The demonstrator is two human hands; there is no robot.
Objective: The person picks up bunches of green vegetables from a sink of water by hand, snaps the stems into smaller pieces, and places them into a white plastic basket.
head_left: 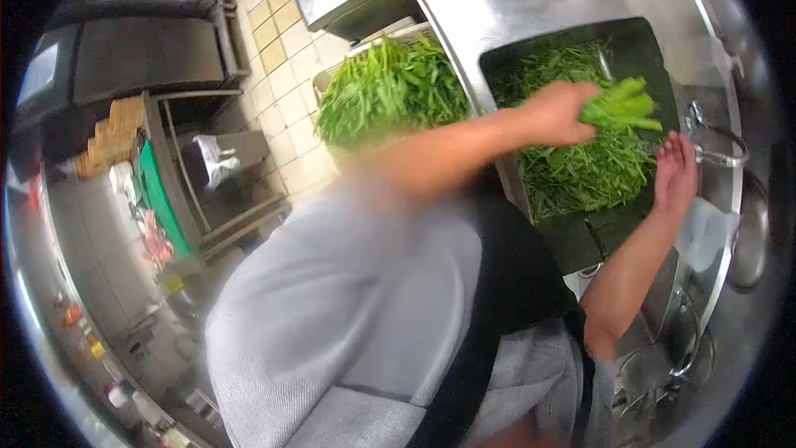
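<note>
Glossy steel sink (531, 0), matt leafy greens (580, 170)

Greens (584, 168) fill the sink (531, 0); a basket (390, 91), seemingly, sits left.

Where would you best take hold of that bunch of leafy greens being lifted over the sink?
Probably at the stem end, wrapped from above, as the left hand holds the bunch of greens now. The stalks lie together there, while the leafy end fans out loosely over the sink and would likely slip or tear. The right hand is open beside it.
</note>
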